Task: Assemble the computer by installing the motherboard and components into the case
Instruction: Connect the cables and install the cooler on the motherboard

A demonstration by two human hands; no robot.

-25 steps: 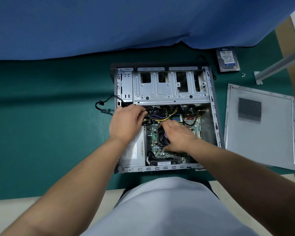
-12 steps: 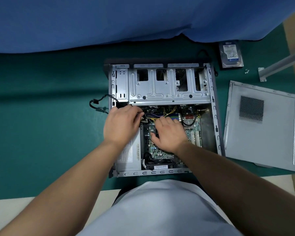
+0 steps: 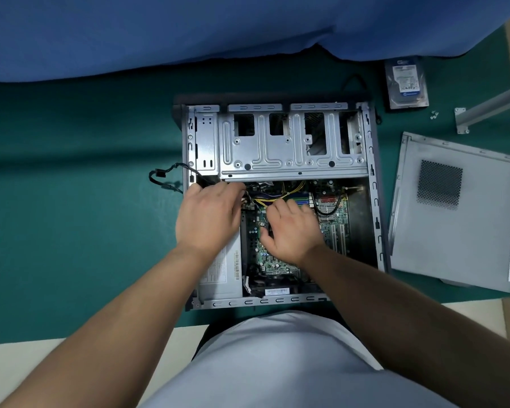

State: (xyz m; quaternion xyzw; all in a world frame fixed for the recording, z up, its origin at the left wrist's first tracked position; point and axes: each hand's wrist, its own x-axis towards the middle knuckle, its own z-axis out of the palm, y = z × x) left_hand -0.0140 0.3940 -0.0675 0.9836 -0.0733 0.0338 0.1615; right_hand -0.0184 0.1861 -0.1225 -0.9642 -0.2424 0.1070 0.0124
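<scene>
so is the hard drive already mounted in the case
No, the hard drive lies on the green mat outside the case, beyond its far right corner.

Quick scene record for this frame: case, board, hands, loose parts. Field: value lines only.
case: open computer case lying flat on the green mat
motherboard: motherboard inside the case
left hand: left hand over the cables at the power supply; grip hidden
right hand: right hand resting on the board, fingers spread
side panel: side panel off, right of case
hard drive: hard drive on mat, not installed
screws: screws loose by the drive
</scene>
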